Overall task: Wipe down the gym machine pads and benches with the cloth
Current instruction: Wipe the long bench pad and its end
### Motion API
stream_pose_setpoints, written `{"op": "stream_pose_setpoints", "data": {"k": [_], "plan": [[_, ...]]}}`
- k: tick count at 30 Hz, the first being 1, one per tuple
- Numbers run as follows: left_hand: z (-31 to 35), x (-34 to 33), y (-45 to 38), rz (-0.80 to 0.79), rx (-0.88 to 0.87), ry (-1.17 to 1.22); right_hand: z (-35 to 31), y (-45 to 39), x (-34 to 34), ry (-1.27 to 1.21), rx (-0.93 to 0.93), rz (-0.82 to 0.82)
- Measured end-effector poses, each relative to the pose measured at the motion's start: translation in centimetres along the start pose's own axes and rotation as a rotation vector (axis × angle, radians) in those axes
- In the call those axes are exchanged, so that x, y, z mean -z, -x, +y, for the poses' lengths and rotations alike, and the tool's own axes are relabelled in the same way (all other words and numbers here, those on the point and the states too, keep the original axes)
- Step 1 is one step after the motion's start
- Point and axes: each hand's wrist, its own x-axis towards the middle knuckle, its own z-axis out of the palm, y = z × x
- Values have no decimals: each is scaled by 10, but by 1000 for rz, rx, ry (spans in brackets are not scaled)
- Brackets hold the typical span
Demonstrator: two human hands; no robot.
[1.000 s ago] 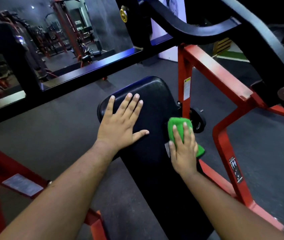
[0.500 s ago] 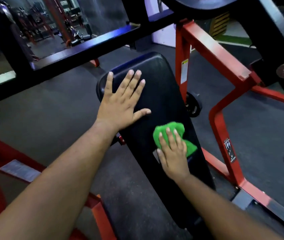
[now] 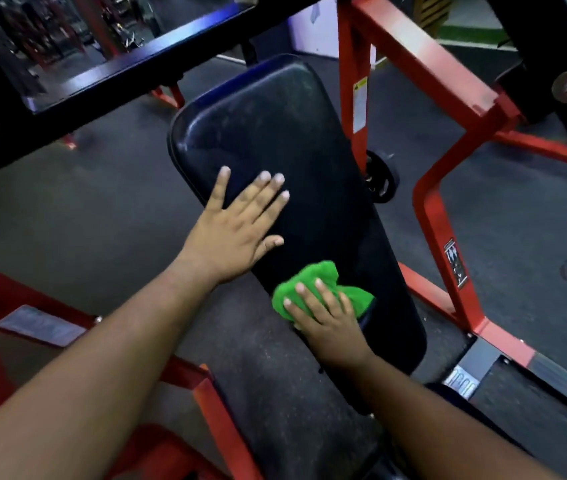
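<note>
1. The left hand (image 3: 237, 233) is lying flat and open on the black pad (image 3: 275, 140), with its fingers spread. It is gripping nothing. It is just pressing on the left edge of the pad, and I think it is keeping the pad steady.
2. The pad is long, dark and a bit dusty at the far end. It is sloping away from the person, between the red frame (image 3: 424, 188) bars.
3. The right hand (image 3: 327, 323) is pressing the green cloth (image 3: 313, 282) down on the near end of the pad, with its fingers lying on top of the bunched cloth.
4. I think the wiping step is going on now, at the low end of the pad.
5. Next, the cloth needs pushing up along the pad, pressing firmly, to reach the dusty top part.
</note>
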Motion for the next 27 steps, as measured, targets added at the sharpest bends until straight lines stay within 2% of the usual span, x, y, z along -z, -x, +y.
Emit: {"op": "stream_pose_setpoints", "data": {"k": [2, 4, 7, 9, 11, 13, 17, 19, 21, 24, 27], "plan": [[11, -2, 0, -62, -58, -31, 31, 30, 3, -30, -47, -88], [19, 1, -9, -115, -73, -56, 51, 18, 12, -148, -217, -98], [27, 3, -31, -160, -67, -102, 56, -69, 35, -331, -516, 77], [30, 3, -47, -177, -49, -124, 60, -127, 52, -335, -531, 120], [31, 0, -59, -197, -37, -115, 71, -142, 57, -290, -481, 120], [35, -6, -59, -213, -44, -104, 84, -113, 40, -288, -488, 120], [42, -11, -59, -267, -61, -96, 98, 14, -12, -402, -908, 63], [41, -9, -60, -272, -52, -97, 95, 39, -18, -450, -1008, 34], [42, -7, -61, -273, -61, -105, 94, 6, -8, -471, -970, 105], [44, -6, -62, -266, -71, -100, 84, -89, 25, -431, -816, 239], [41, -6, -62, -275, -63, -108, 77, -117, 38, -412, -710, 187]]}}
